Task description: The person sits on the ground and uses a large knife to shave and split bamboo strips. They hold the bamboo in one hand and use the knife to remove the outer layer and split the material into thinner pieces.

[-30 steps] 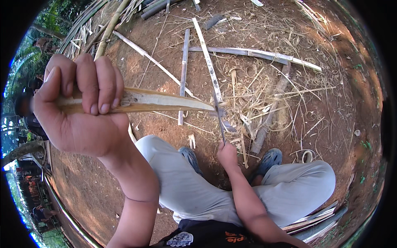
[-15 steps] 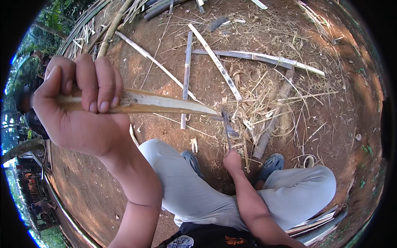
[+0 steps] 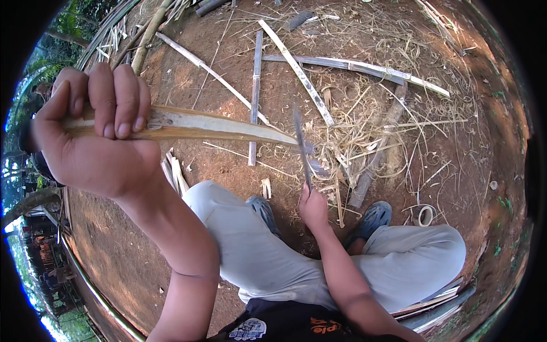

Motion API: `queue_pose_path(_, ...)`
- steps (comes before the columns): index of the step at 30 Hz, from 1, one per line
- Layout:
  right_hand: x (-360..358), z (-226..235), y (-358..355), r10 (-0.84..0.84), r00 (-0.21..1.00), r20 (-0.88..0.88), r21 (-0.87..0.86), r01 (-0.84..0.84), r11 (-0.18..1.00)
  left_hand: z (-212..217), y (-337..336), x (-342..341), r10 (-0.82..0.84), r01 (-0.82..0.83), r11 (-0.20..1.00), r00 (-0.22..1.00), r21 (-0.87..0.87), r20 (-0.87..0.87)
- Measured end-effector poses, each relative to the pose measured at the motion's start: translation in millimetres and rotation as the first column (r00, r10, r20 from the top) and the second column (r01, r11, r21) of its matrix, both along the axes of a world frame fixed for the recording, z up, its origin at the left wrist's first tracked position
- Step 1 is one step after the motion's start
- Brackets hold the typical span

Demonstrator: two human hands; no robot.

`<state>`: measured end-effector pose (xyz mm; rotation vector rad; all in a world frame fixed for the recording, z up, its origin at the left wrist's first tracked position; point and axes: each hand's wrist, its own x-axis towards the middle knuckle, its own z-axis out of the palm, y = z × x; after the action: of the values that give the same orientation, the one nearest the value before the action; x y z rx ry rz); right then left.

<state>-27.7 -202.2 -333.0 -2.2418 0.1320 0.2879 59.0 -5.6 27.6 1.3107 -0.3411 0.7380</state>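
Raised since before, knife (image 3: 301, 145) gripped by right hand (image 3: 314, 206); left hand (image 3: 94, 134) fingers (image 3: 117, 102) wrap bamboo strip (image 3: 216, 128)

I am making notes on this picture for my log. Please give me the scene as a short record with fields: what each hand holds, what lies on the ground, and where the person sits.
left hand: raised, closed around the thick end of a split bamboo stick
bamboo stick: pale, tapering to a point toward the knife
right hand: low between the knees, gripping a knife, blade pointing up
contact: blade meets the stick's tip, as far as can be seen
ground: brown soil with bamboo strips and curled shavings
person: seated, light grey trousers, blue shoes
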Motion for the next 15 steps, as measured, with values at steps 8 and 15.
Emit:
queue_pose_path(8,8.5,-19.3,-14.7,-0.009,0.999,-0.045,0.009,0.009,1.0,-3.5,-3.8,7.8,0.137,-0.137,0.99,0.99,-0.028,-0.024)
queue_pose_path(15,4.2,-23.1,-10.1,0.0,0.996,-0.091,-0.084,-0.008,0.996,4.5,-7.7,-8.4,-0.03,0.031,0.999,0.999,-0.014,0.045)
